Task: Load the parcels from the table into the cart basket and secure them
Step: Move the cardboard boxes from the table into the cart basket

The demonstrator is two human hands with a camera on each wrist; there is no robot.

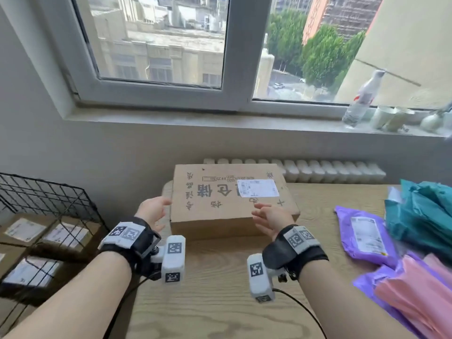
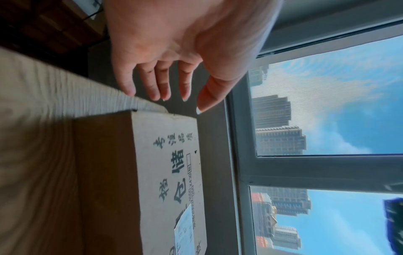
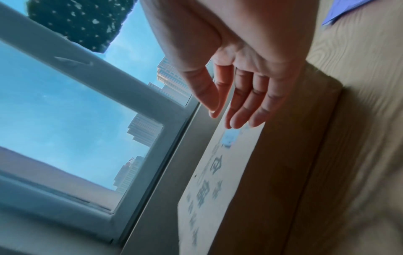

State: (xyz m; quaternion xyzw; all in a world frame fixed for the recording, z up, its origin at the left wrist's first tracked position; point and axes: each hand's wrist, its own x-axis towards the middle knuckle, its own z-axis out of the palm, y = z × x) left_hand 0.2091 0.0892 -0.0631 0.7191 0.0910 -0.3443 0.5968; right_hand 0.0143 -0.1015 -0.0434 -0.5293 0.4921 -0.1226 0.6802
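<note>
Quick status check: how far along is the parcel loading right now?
Partly done. Several labelled boxes already sit in the wire cart basket. In hand: nothing yet; the left hand and right hand are open at either side of the large cardboard box on the table, about to lift it. Left: that box, the purple mailers, the teal bags, the pink ones, then securing.

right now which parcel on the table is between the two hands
The big cardboard box with the white label, mid-table between the left hand and right hand. The purple bag and the other soft bags lie off right.
</note>
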